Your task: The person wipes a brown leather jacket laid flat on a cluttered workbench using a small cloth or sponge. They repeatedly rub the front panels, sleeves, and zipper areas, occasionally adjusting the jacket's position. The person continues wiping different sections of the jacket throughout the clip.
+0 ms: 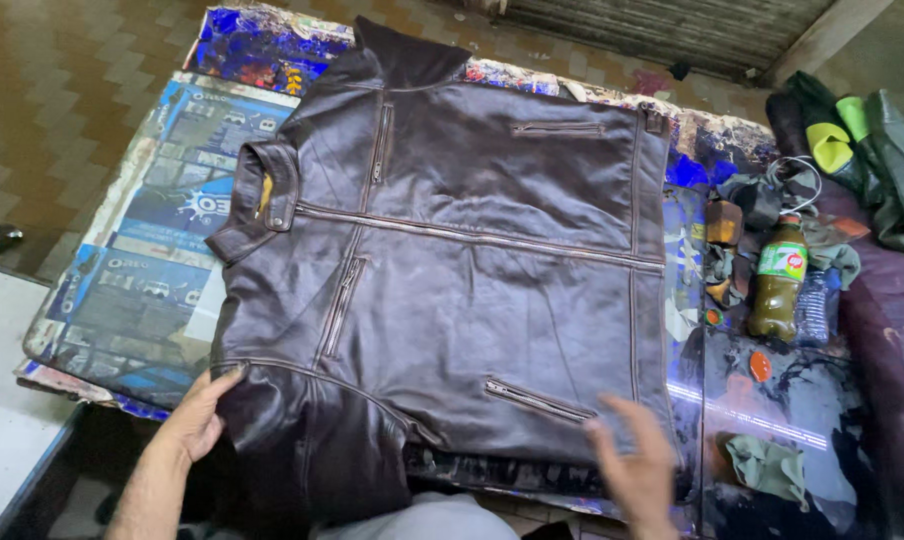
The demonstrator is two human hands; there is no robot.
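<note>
Left hand: we are pressing our left hand (197,415) flat and open against the near left edge of the leather jacket (452,270), fingers spread on the shoulder seam, gripping nothing.
Right hand: we are holding our right hand (632,465) open at the jacket's near right corner; it is blurred, and we cannot tell whether it is touching the leather.
Jacket: dark brown and zipped, it is lying spread flat across the middle of the table (762,400), collar pointing left.
Printed sheet: a blue-and-white printed sheet (142,270) is lying under the jacket's left side, showing small rectangular panels.
Painted cover: a blue and multicoloured surface (257,45) is showing beyond the jacket's far left corner.
Bottle: a green plastic bottle (778,280) with a green label and red cap is standing upright just right of the jacket, holding dark liquid nearly to the neck.
Round lids: two small orange discs (760,366) are lying right of the jacket, near the bottle's base.
Rags: a greenish cloth (767,465) is lying right of the jacket's near corner.
Sandals: green-soled footwear (830,145) is resting far right of the jacket.
</note>
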